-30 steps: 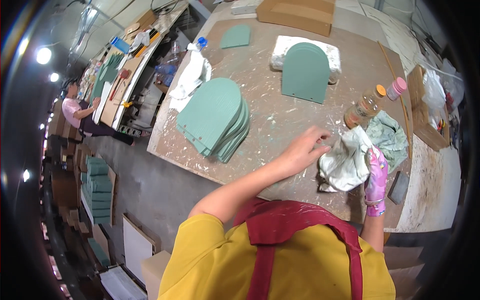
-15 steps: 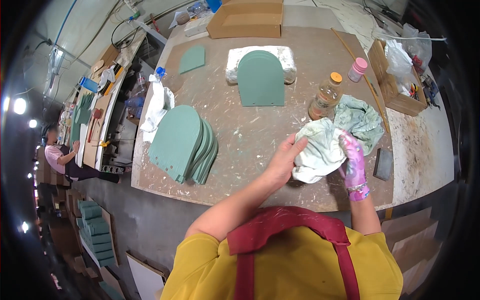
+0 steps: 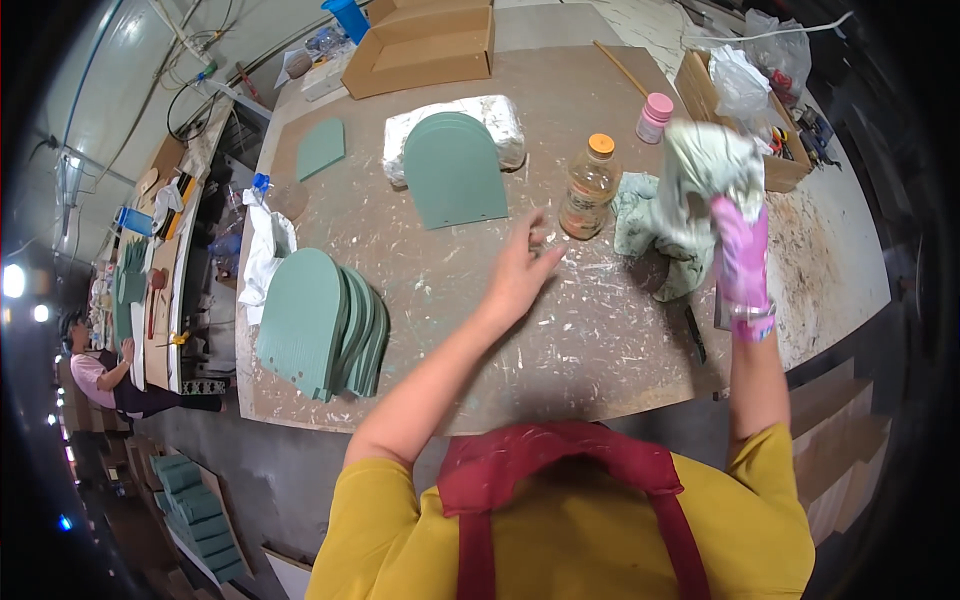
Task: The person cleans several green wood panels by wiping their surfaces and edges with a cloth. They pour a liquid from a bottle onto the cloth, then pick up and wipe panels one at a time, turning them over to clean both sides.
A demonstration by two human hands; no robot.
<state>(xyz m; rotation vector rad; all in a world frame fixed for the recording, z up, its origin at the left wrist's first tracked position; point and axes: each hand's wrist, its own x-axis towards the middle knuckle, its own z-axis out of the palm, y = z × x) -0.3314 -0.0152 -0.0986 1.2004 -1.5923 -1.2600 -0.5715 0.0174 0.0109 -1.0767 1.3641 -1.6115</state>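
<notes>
My right hand [image 3: 742, 255], in a pink patterned glove, grips a pale cloth [image 3: 712, 170] that is bunched and raised above the table. Under it lies a second greenish cloth [image 3: 683, 268]. My bare left hand [image 3: 524, 262] is empty, fingers apart, over the table between the green panels and a clear bottle [image 3: 588, 195] with an orange cap. Several round-topped green panels [image 3: 455, 175] lean on a white wrapped block [image 3: 508, 125]. A bigger stack of such panels [image 3: 300, 320] stands at the left, and a smaller green piece [image 3: 321, 148] lies behind it.
A pink-capped jar [image 3: 654, 118] stands near a wooden stick [image 3: 622, 70]. Cardboard boxes sit at the back [image 3: 425, 60] and right [image 3: 785, 172]. White cloth [image 3: 265, 255] lies at the left edge. A person [image 3: 100, 370] works at a bench on the far left.
My left hand has let go of the pale cloth and moved left. My right hand has lifted the cloth up and to the right. The whole view has shifted somewhat.
</notes>
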